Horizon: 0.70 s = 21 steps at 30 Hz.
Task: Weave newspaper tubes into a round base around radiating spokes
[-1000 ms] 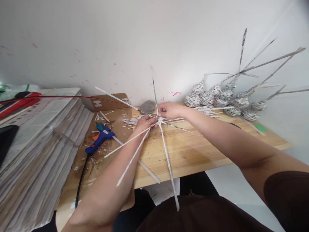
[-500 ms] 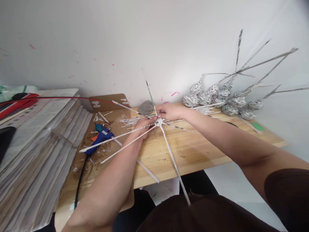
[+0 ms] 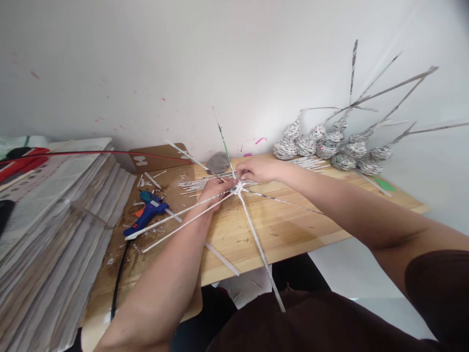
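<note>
A small woven paper hub (image 3: 239, 187) has several rolled newspaper sticks fanning out of it. One stick (image 3: 258, 239) points down toward my body, and a greenish one (image 3: 223, 139) stands up toward the wall. My left hand (image 3: 215, 189) grips the hub at its left side, thumb on top. Just above and to the right, my right hand (image 3: 258, 170) is closed, its fingertips curled beside the hub. Whatever lies between those fingertips is hidden.
Loose paper sticks (image 3: 198, 184) lie behind my hands. A blue glue gun (image 3: 148, 213) rests left among paper scraps, near stacked newspapers (image 3: 69, 225). Several gourd-shaped woven pieces (image 3: 285, 147) stand at the back right, long sticks jutting out. A grey lump (image 3: 218, 163) sits by the wall.
My right hand's fingers have lifted slightly off the hub and curled in more. The hub and its sticks have shifted a little; my left hand keeps its grip. The view has moved slightly.
</note>
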Tool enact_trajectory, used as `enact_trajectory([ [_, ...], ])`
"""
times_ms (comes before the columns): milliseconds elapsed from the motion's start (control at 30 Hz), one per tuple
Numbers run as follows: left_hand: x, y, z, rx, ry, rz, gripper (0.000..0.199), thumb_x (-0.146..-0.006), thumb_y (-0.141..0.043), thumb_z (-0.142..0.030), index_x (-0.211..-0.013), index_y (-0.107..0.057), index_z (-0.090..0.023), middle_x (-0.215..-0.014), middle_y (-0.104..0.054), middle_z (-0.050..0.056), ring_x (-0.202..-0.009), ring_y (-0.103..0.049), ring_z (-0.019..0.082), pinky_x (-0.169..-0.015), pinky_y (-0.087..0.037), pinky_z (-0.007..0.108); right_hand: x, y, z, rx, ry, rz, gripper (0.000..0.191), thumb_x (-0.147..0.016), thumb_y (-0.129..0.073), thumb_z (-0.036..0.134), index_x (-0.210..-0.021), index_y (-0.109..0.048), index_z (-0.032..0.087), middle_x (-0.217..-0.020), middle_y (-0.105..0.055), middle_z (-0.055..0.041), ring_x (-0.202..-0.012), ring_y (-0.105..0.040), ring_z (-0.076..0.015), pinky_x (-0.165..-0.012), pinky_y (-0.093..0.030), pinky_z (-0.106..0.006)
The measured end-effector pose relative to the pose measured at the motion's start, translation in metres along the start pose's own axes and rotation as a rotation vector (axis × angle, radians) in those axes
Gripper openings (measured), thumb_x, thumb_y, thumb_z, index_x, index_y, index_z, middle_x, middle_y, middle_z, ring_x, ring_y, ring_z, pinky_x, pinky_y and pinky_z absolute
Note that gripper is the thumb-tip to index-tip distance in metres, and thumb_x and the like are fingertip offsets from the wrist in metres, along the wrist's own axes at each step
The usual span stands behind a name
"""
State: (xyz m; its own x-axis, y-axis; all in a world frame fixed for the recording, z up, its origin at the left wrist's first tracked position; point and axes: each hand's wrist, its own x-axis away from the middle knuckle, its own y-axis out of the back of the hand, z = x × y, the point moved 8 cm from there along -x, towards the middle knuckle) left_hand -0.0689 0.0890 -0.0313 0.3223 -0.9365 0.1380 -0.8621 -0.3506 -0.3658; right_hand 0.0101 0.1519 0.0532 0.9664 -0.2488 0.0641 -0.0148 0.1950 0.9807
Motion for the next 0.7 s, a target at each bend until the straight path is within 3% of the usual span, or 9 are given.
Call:
enact_trajectory([
  [67, -0.001, 0.001, 0.0, -0.029, -0.019, -0.006, 0.038, -0.038, -0.092, -0.033, -0.061, -0.071, -0.012, -0.06, -0.066, 0.003, -0.056, -0.057, 0.013, -0.059, -0.045, 0.027, 0.009, 0.005, -0.004, 0.087, -0.026, -0.042, 0.014, -0.087, -0.056, 0.021, -0.092, -0.069, 0.019, -0.091, -0.069, -0.0055, -0.081, -0.057, -0.0181, -0.069, -0.033, -0.026],
  [167, -0.002, 0.002, 0.0, -0.053, -0.044, -0.027, 0.038, -0.037, -0.092, -0.034, -0.06, -0.069, -0.013, -0.058, -0.064, 0.002, -0.056, -0.056, 0.013, -0.057, -0.044, 0.027, 0.032, 0.021, -0.002, 0.213, -0.059, -0.239, 0.015, -0.087, -0.057, 0.02, -0.086, -0.07, 0.015, -0.095, -0.068, -0.0111, -0.091, -0.057, -0.022, -0.074, -0.033, -0.029],
  [267, -0.003, 0.001, 0.002, -0.041, -0.032, -0.026, 0.041, -0.036, -0.092, -0.034, -0.061, -0.067, -0.014, -0.059, -0.064, 0.002, -0.057, -0.056, 0.014, -0.059, -0.044, 0.028, 0.066, 0.026, -0.004, 0.091, -0.198, -0.432, 0.029, -0.092, -0.052, 0.033, -0.078, -0.069, 0.014, -0.074, -0.066, -0.007, -0.074, -0.055, -0.0179, -0.068, -0.032, -0.029],
  [367, -0.001, -0.002, -0.001, -0.017, -0.059, -0.021, 0.041, -0.039, -0.092, -0.034, -0.064, -0.066, -0.014, -0.062, -0.065, 0.002, -0.059, -0.057, 0.014, -0.062, -0.044, 0.028, 0.088, -0.004, -0.011, -0.167, -0.327, -0.327, 0.043, -0.09, -0.054, 0.044, -0.058, -0.061, 0.016, -0.053, -0.053, -0.0007, -0.058, -0.049, -0.0142, -0.059, -0.029, -0.028],
  [433, 0.001, -0.005, -0.009, -0.008, -0.13, -0.016, 0.04, -0.043, -0.091, -0.035, -0.065, -0.065, -0.015, -0.062, -0.065, 0.0, -0.058, -0.056, 0.012, -0.061, -0.043, 0.026, 0.099, -0.021, -0.017, -0.454, -0.397, -0.364, 0.033, -0.088, -0.058, 0.041, -0.066, -0.064, 0.016, -0.062, -0.059, -0.0007, -0.063, -0.053, -0.0138, -0.062, -0.034, -0.027],
  [533, 0.006, -0.01, -0.02, -0.018, -0.238, 0.014, 0.037, -0.05, -0.089, -0.036, -0.068, -0.062, -0.017, -0.063, -0.065, -0.001, -0.058, -0.056, 0.011, -0.059, -0.042, 0.024, 0.105, -0.041, -0.025, -1.111, -0.479, -0.458, 0.017, -0.085, -0.064, 0.035, -0.09, -0.067, 0.019, -0.085, -0.07, -0.0021, -0.07, -0.06, -0.0128, -0.068, -0.045, -0.026],
  [633, 0.009, -0.011, -0.029, -0.043, -0.292, 0.016, 0.037, -0.054, -0.087, -0.038, -0.069, -0.061, -0.018, -0.062, -0.064, -0.002, -0.055, -0.055, 0.011, -0.056, -0.041, 0.023, 0.097, -0.044, -0.019, -1.605, -0.504, -0.468, 0.015, -0.084, -0.068, 0.032, -0.093, -0.065, 0.021, -0.093, -0.072, -0.0029, -0.074, -0.067, -0.0133, -0.068, -0.051, -0.025],
  [700, 0.011, -0.009, -0.035, -0.06, -0.317, 0.0, 0.037, -0.054, -0.087, -0.04, -0.068, -0.06, -0.018, -0.06, -0.063, -0.003, -0.053, -0.054, 0.01, -0.055, -0.04, 0.023, 0.087, -0.031, -0.013, -1.707, -0.464, -0.472, 0.012, -0.083, -0.069, 0.029, -0.091, -0.066, 0.02, -0.089, -0.073, -0.0026, -0.076, -0.069, -0.0135, -0.064, -0.053, -0.022],
])
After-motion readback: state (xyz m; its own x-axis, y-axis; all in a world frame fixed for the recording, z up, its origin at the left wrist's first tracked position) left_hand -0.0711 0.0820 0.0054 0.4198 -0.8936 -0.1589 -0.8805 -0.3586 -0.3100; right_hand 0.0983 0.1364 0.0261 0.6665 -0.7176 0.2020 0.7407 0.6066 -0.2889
